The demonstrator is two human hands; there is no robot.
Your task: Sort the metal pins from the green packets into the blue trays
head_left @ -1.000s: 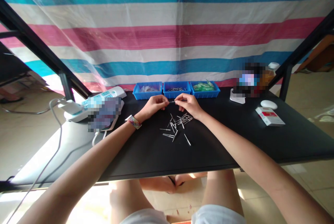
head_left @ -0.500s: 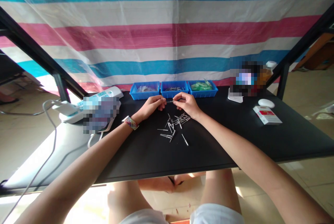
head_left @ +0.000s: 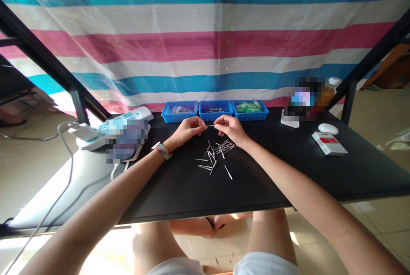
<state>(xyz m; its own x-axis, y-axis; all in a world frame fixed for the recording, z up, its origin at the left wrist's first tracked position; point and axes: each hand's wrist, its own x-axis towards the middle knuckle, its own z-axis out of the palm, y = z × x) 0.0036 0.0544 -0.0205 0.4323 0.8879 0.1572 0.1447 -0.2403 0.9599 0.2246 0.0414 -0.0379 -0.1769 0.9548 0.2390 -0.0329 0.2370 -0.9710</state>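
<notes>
A thin metal blind rivet (head_left: 210, 126) bridges the fingertips of both my hands, just in front of the blue bins. My left hand (head_left: 189, 131), with a patterned band at the wrist, pinches its left end. At its right end, the thumb and fingers of my right hand (head_left: 233, 130) are closed on it. Fingers cover both tips of the rivet. Below the hands, several loose blind rivets (head_left: 209, 155) lie scattered on the black table (head_left: 179, 189), one of them (head_left: 228, 172) apart from the pile.
Three blue bins stand in a row: one with clear plastic packets (head_left: 179, 118), one with metal pieces (head_left: 215, 117), one with green packets (head_left: 250, 116). At left lies a power strip (head_left: 92, 142) with a cable. A small box (head_left: 329, 143) and white mouse-like object (head_left: 328, 129) sit right.
The view has shifted slightly. My hands have come a little closer together along the rivet, which both hold in each frame. The loose rivets have not moved.
</notes>
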